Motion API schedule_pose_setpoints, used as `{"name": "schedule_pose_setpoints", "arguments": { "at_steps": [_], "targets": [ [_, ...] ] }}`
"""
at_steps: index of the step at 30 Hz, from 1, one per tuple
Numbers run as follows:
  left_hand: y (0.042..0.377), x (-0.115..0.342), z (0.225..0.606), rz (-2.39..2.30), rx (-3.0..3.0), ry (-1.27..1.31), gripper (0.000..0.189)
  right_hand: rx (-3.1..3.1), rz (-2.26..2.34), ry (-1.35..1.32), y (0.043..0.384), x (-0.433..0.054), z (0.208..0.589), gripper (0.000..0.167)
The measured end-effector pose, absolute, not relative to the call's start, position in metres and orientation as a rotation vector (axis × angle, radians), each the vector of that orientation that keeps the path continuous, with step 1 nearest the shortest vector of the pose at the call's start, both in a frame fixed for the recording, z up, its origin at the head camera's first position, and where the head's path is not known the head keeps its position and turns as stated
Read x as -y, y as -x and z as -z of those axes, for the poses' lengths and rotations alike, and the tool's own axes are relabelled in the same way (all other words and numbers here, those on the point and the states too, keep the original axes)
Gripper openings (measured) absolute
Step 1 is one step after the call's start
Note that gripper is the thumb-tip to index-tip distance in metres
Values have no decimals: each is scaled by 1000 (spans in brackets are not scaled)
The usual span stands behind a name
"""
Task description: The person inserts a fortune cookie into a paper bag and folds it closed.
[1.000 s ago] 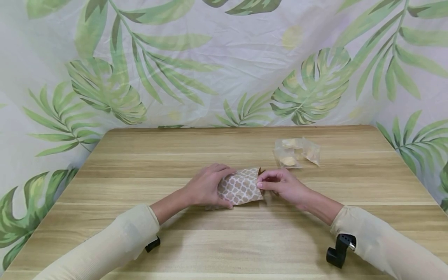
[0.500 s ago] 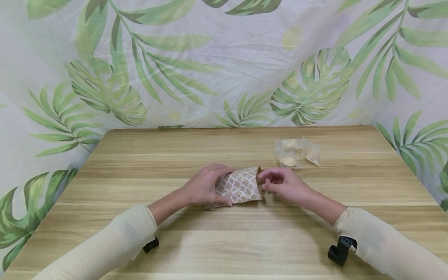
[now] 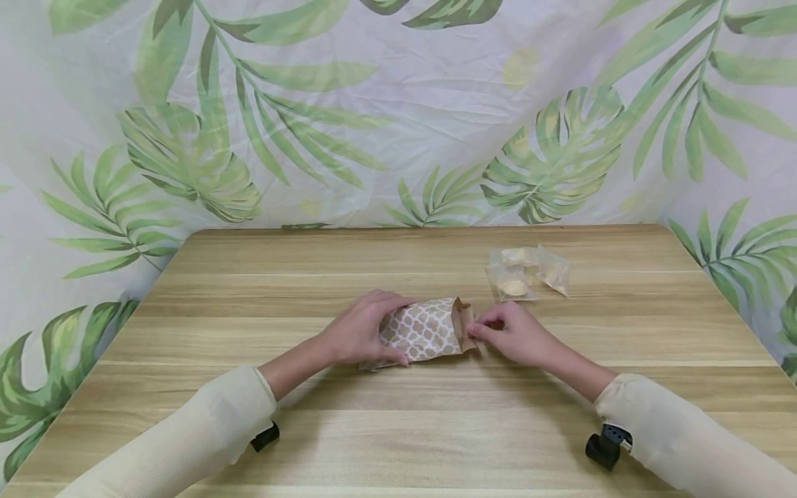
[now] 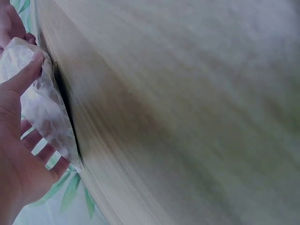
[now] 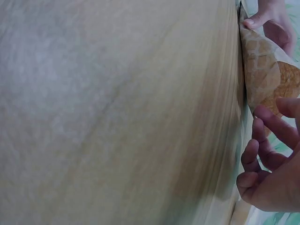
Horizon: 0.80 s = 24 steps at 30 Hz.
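Note:
A paper bag (image 3: 420, 330) with a brown-and-white lattice print lies on its side in the head view, mouth facing right. My left hand (image 3: 360, 330) grips its closed end, thumb along the near side and fingers over the far side. The mouth gapes, baring plain brown paper inside. There my right hand (image 3: 513, 333) pinches the bag's lower lip between thumb and index finger. The right wrist view has the brown inside of the bag (image 5: 287, 84) right above the thumb and index fingertips. From the left wrist, the left thumb (image 4: 28, 75) presses along the bag's side.
Several small clear packets (image 3: 513, 287) with pale, cookie-like pieces inside lie behind the right hand. The wooden table (image 3: 398, 443) ends at a leaf-print cloth (image 3: 436, 124) at the back. Something clear and thin (image 3: 376, 365) shows under the bag's closed end.
The bag's mouth has widened, and its lower lip now sticks out to the right. My right fingers left the edge, then took hold of the lip. The left hand shifted slightly left.

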<state>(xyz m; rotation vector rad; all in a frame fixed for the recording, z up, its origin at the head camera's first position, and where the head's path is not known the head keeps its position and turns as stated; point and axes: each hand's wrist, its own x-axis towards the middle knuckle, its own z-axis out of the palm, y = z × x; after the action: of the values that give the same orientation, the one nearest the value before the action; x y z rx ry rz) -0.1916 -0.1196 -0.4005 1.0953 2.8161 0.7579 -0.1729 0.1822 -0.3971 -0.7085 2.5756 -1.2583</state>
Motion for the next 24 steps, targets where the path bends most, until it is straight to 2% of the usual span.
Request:
{"name": "schedule_pose_setpoints", "arguments": {
  "at_steps": [3,10,24],
  "targets": [
    [192,120,401,-766,-2814,-1106,98,-2617,1217,705,173,-182,400,8],
    [192,123,403,-768,-2810,-1093,92,-2683,1132,648,172,-181,401,38],
    [190,122,400,-762,-2806,-1073,88,-2736,1053,604,174,-179,399,52]
  ]
}}
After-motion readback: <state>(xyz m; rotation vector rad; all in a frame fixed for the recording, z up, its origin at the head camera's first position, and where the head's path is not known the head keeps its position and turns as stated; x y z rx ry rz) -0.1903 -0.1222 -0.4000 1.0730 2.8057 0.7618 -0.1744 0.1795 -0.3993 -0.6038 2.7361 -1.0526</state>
